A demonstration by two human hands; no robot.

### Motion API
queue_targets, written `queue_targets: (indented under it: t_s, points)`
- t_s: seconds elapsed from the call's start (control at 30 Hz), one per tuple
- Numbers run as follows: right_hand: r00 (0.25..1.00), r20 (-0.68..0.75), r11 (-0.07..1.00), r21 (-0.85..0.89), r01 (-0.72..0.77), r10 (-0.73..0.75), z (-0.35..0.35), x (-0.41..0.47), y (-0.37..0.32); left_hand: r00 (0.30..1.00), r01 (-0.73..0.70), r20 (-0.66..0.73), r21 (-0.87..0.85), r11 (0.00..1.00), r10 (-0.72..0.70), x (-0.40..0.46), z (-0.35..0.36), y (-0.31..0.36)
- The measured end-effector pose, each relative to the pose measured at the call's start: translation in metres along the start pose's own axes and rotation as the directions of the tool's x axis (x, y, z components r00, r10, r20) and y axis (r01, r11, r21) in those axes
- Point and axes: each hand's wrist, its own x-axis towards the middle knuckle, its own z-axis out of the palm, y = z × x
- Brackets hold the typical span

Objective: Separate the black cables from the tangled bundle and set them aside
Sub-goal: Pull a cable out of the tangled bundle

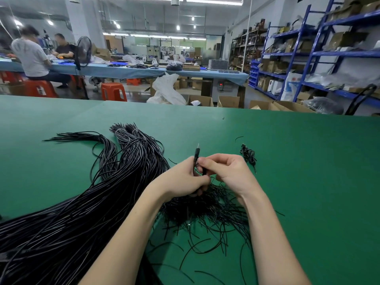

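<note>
A thick bundle of black cables (86,202) sweeps from the near left corner of the green tabletop (298,182) up toward the middle, where its far ends (125,130) are tied with pale bands. Just right of it, near the front edge, lies a loose tangle of thin black wires (205,212). Above that tangle the left hand (185,179) has its fingers curled round one cable (195,156), whose plug end sticks up toward the far edge. The right hand (228,169) pinches the same cable just beside it, fingers bent and close together. Farther right, well apart, rests a small coiled cable (248,156). The step in hand looks like drawing a single cable free; the next move probably calls for pulling it clear of the tangle and laying it by the coiled one.
</note>
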Motion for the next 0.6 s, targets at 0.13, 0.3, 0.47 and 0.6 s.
queue_targets:
  t_s: [0.13,0.3,0.47,0.6]
  points:
    - [0.999,-0.041,0.990,-0.142,0.021,-0.028,-0.001,0.000,-0.007,0.993,0.016,-0.120,0.288,0.958,0.019,0.009,0.001,-0.007]
    - [0.995,-0.088,0.977,-0.211,0.034,-0.053,0.009,0.003,-0.006,0.980,-0.006,-0.179,0.406,0.914,0.086,0.007,0.006,-0.005]
    - [0.996,-0.087,0.998,-0.045,0.032,-0.035,0.007,0.002,-0.003,0.985,-0.082,-0.127,0.261,0.962,0.118,0.003,0.003,0.000]
    - [0.994,-0.111,1.000,-0.008,0.018,-0.018,0.005,0.004,0.001,0.996,-0.088,0.034,0.168,0.982,0.083,-0.002,-0.003,0.005]
